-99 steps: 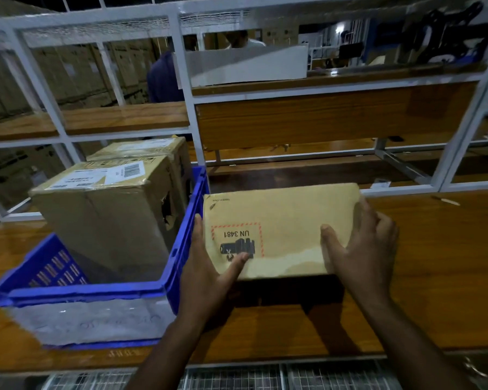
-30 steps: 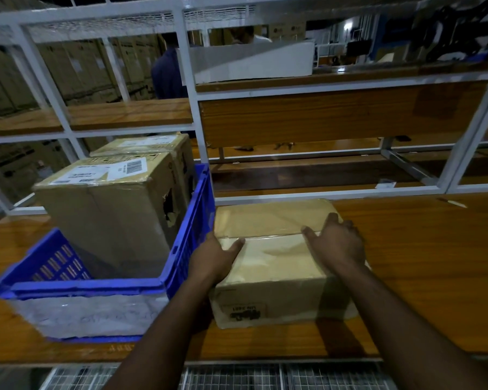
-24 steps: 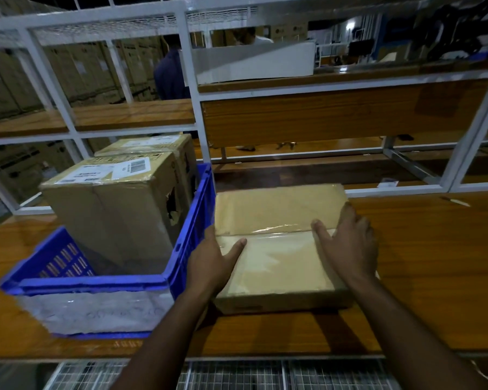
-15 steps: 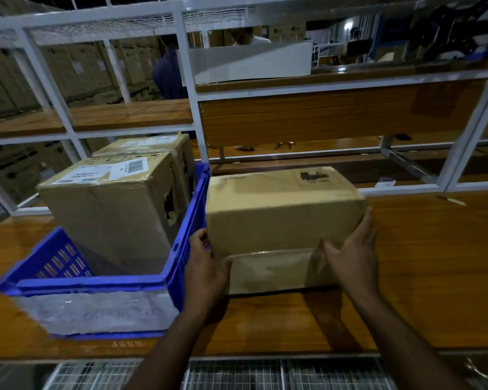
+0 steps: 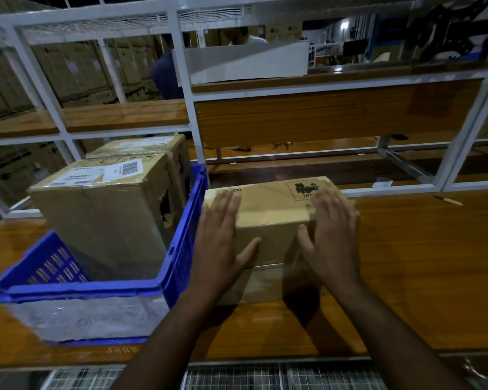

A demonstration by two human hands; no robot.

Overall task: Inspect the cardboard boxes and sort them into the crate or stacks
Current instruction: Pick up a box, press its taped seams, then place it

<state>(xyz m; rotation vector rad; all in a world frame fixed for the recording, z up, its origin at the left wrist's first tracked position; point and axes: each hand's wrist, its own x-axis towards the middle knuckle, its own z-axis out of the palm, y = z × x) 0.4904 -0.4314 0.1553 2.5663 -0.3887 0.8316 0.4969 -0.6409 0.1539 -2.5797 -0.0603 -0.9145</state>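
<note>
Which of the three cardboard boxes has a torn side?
The front box in the blue crate, the one with the barcode label: its right side is ripped. The box behind it and the box under the hands show no tear.

Dim warehouse light, glare on the wooden table, wide-angle bending at edges, slight blur

Held cardboard box: partial "UN" under a red-dashed hazard mark. Front crate box: barcode shipping label, text unreadable.

Brown cardboard box beside blue crate
</note>
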